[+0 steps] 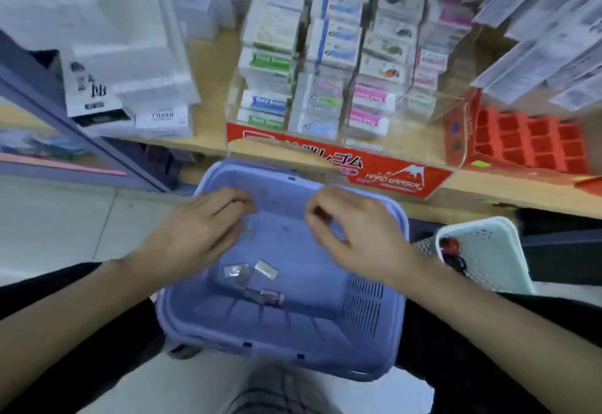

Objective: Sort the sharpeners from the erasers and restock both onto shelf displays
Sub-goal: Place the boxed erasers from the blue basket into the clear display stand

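Close to you, three small silvery sharpeners in clear wrappers (266, 269) lie on the floor of the lavender plastic basket (363, 303). Above them your left hand (198, 228) hovers with its fingers bent, too blurred to tell whether they hold anything. Your right hand (355, 231) pinches a small greyish piece (322, 219) between thumb and forefinger. A white mesh basket (488, 250) stands just right. Beyond, boxed erasers (267, 61) fill the clear display on the wooden shelf (488, 198)

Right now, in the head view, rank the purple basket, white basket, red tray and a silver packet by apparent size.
1. purple basket, nearest the camera.
2. red tray and white basket: too alike to rank; the tray sits farther back.
3. silver packet, by far the smallest.
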The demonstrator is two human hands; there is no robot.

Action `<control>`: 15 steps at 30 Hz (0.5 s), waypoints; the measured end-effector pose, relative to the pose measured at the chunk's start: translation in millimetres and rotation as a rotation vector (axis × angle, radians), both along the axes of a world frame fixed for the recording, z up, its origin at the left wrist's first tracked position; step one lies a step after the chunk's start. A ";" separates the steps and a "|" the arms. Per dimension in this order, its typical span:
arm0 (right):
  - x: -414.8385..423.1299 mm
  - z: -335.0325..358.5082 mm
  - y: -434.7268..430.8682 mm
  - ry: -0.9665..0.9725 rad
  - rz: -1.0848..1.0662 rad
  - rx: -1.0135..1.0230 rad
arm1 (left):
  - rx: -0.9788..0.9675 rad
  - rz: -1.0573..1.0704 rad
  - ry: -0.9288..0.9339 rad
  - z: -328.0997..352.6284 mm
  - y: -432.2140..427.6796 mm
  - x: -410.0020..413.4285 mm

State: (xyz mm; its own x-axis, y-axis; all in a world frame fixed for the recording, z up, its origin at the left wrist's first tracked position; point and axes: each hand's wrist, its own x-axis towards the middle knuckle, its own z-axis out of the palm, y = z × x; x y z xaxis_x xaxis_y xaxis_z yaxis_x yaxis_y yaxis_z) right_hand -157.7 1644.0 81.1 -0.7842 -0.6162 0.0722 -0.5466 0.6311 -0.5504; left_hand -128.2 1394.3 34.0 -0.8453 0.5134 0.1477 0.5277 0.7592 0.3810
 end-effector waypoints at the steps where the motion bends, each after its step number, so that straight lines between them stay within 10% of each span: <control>1: 24.9 -31.0 -4.7 -0.234 0.025 0.162 | -0.044 0.076 -0.024 -21.4 -16.6 12.0; 4: 52.7 -127.3 -4.0 -0.623 0.086 0.519 | -0.055 0.293 -0.175 -69.3 -35.0 24.3; 15: 57.4 -298.4 -72.0 -0.558 -0.187 0.631 | 0.141 0.630 -0.379 -102.8 -28.8 29.5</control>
